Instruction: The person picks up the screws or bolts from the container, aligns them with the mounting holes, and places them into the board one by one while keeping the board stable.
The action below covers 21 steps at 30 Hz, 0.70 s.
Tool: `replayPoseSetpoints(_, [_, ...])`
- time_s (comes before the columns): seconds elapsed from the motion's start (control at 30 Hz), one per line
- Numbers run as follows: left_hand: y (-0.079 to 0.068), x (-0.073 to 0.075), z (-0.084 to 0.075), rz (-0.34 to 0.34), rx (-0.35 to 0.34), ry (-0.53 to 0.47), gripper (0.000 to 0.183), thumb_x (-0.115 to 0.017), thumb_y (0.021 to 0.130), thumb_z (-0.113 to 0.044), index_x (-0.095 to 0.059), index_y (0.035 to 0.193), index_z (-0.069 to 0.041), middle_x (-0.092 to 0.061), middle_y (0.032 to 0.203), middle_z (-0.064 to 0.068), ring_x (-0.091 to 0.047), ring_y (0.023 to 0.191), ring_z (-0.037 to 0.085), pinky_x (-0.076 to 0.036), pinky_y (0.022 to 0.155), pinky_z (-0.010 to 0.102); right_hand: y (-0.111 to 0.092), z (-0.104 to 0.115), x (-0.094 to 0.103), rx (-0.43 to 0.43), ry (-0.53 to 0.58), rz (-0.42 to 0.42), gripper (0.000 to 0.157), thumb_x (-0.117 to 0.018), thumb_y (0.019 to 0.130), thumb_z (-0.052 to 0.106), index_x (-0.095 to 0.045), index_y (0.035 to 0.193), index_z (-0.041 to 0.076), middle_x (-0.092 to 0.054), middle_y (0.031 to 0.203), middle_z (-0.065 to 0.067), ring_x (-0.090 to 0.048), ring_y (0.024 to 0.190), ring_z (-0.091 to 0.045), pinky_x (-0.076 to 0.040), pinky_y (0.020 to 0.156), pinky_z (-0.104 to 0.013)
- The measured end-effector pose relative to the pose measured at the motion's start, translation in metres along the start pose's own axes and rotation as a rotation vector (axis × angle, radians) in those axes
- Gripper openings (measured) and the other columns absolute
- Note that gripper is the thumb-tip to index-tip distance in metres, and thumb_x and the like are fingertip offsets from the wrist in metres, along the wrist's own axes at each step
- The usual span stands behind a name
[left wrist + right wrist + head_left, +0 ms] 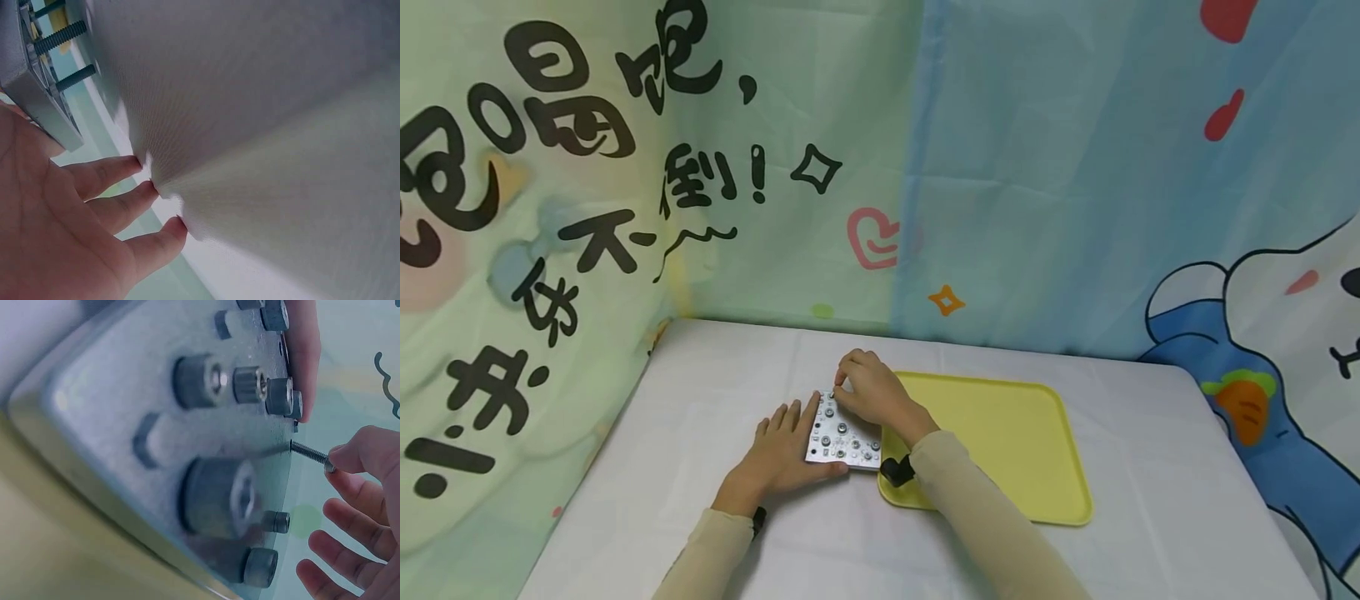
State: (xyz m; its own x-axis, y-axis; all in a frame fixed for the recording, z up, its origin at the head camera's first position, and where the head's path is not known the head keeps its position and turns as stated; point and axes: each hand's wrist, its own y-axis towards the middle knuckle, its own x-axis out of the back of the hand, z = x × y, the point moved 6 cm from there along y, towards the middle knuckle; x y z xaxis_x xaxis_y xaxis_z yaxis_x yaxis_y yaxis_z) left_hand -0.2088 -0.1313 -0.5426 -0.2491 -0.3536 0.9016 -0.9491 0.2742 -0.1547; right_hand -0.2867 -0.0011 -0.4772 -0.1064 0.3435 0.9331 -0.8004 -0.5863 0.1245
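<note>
A silver metal plate [859,427] with several socket-head screws in it is held up at a slant by my left hand [784,450]. The left thumb lies along its near edge and the index finger along its left side. Three other left fingertips [169,234] press the white cloth, while threaded screw shanks [60,37] stick out from the plate's underside. At the plate's far edge, my right hand [876,392] pinches a thin screw [310,454] between thumb and index finger. That screw's tip meets a hole in the plate; how deep it sits I cannot tell.
A yellow tray [985,433] lies right of the plate, partly under my right forearm. White cloth [730,367] covers the table. Printed curtains [1037,167] hang behind the table and at its left. Two unfilled recesses [153,440] show in the plate.
</note>
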Motion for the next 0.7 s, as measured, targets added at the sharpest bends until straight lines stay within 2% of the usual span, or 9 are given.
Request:
replayPoseSetpoints(0.33, [0.001,0.000,-0.002,-0.001,-0.001,0.005,0.119,-0.055,0.077,-0.085,-0.012,0.162,-0.014,-0.028,0.157,0.028,-0.025,0.144,0.046,-0.025,0.110,0.064,-0.002,0.001,-0.004,0.004,-0.034,0.022,0.006,-0.067,0.095,0.017,-0.068,0.092,0.013,-0.061,0.117,-0.007,-0.056,0.108,-0.026,-0.048,0.094,-0.038])
replayPoseSetpoints(0.7, [0.001,0.000,-0.004,-0.007,0.003,0.007,0.119,-0.057,0.077,-0.084,-0.011,0.162,-0.013,-0.028,0.156,0.029,-0.027,0.142,0.049,-0.025,0.110,0.065,-0.015,0.002,0.004,0.000,-0.037,0.007,0.007,-0.065,0.097,0.017,-0.069,0.096,0.012,-0.062,0.116,-0.007,-0.057,0.108,-0.024,-0.048,0.094,-0.038])
